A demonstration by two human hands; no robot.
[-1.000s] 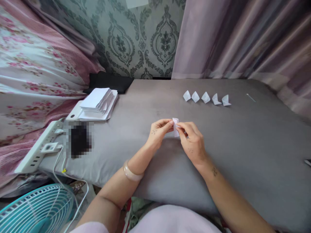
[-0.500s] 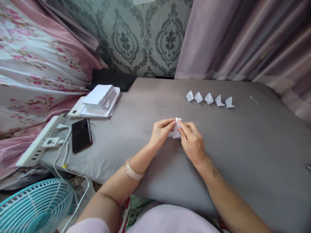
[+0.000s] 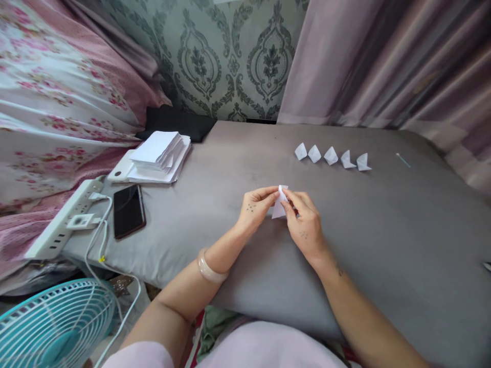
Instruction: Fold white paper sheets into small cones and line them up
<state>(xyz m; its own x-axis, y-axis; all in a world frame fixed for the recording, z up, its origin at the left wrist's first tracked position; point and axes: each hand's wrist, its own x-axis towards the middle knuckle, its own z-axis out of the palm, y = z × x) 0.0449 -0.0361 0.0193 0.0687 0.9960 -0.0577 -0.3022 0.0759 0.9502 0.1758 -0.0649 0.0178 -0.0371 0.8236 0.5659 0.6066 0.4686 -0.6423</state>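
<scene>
Both of my hands meet over the middle of a grey padded surface (image 3: 383, 230). My left hand (image 3: 256, 207) and my right hand (image 3: 305, 225) each pinch a small folded white paper piece (image 3: 279, 209) between thumb and fingertips, fingers closed on it. The paper is partly hidden by my fingers. A pale bangle (image 3: 209, 270) sits on my left wrist. Beyond my hands, a row of several small folded white paper shapes (image 3: 332, 156) lies on the grey surface.
A stack of white paper sheets (image 3: 158, 156) rests at the left, with a black phone (image 3: 128, 210) and a white power strip (image 3: 61, 219) with cables nearer me. A teal fan (image 3: 53, 327) stands at the lower left. A thin stick (image 3: 402, 160) lies far right.
My hands have stayed in place, with my fingers shifting slightly on the small paper piece. The camera has tilted a little.
</scene>
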